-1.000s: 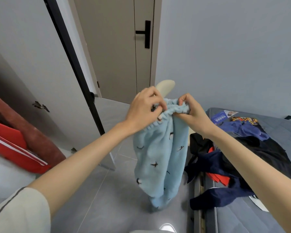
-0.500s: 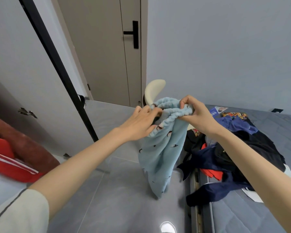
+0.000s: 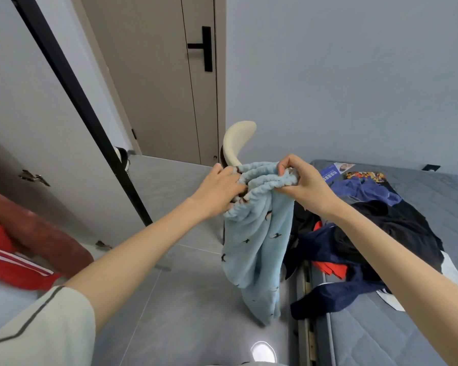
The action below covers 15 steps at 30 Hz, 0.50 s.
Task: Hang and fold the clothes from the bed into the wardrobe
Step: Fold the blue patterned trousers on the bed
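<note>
While blue fleece trousers (image 3: 251, 247) hang over floor (image 3: 191, 286) beside bed (image 3: 368, 339) edge, left grip (image 3: 220, 191), right grip (image 3: 307, 186) both pinch waistband (image 3: 265, 175).

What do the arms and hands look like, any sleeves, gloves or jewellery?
The left hand and right hand are bare: no gloves, rings or watch visible. A short off-white sleeve with a thin dark stripe covers the left upper arm; no sleeve shows on the right forearm.
</note>
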Each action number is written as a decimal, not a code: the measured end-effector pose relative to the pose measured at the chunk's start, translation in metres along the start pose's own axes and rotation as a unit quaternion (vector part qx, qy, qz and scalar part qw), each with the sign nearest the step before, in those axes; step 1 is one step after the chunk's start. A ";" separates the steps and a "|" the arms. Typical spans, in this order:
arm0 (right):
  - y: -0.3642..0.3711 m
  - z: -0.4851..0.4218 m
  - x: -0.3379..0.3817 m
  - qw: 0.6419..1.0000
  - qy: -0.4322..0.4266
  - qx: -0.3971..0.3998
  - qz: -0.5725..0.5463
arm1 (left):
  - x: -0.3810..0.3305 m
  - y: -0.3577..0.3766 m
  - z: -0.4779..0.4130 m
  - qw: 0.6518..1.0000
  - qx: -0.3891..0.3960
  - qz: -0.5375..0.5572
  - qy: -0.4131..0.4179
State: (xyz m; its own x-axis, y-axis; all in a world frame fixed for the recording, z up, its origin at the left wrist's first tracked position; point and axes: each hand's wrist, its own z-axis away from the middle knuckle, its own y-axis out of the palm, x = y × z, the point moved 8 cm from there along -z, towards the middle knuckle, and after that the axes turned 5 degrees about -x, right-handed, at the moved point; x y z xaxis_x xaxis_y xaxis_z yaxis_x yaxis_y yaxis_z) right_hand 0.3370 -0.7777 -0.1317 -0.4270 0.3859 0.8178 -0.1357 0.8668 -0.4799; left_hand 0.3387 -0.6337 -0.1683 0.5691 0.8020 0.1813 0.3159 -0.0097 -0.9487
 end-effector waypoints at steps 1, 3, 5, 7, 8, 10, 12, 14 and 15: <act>-0.006 0.000 -0.005 1.000 0.011 -0.014 0.021 | 0.005 -0.003 0.004 0.998 -0.013 0.057 0.007; -0.015 0.001 -0.013 0.997 0.030 -0.024 0.059 | 0.021 -0.012 0.015 0.986 -0.036 0.163 -0.010; -0.016 0.001 -0.017 0.995 0.038 -0.018 0.088 | 0.035 -0.020 0.026 0.980 -0.050 0.190 -0.039; -0.015 -0.001 -0.017 0.993 0.040 -0.020 0.110 | 0.041 -0.028 0.033 0.981 -0.060 0.181 -0.047; -0.013 -0.003 -0.016 0.992 0.040 -0.022 0.119 | 0.043 -0.031 0.035 0.984 -0.062 0.159 -0.047; -0.009 -0.006 -0.012 0.989 0.033 -0.025 0.141 | 0.050 -0.034 0.035 0.993 -0.062 0.073 -0.069; 0.000 -0.007 -0.003 0.987 0.013 -0.019 0.158 | 0.063 -0.033 0.034 0.991 -0.026 0.028 -0.130; 0.011 -0.008 0.011 0.990 -0.015 -0.021 0.140 | 0.068 -0.025 0.033 0.987 0.031 0.019 -0.156; 0.015 -0.008 0.018 0.991 -0.024 -0.028 0.131 | 0.063 -0.021 0.031 0.989 0.053 0.007 -0.138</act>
State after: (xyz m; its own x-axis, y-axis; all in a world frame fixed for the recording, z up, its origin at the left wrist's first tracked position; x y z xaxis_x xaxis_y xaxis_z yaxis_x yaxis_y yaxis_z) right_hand 0.3348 -0.7546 -0.1218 -0.4839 0.5847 0.6512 0.0340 0.7561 -0.6536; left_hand 0.3447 -0.5642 -0.1452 0.3392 0.9349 0.1050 0.2208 0.0294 -0.9749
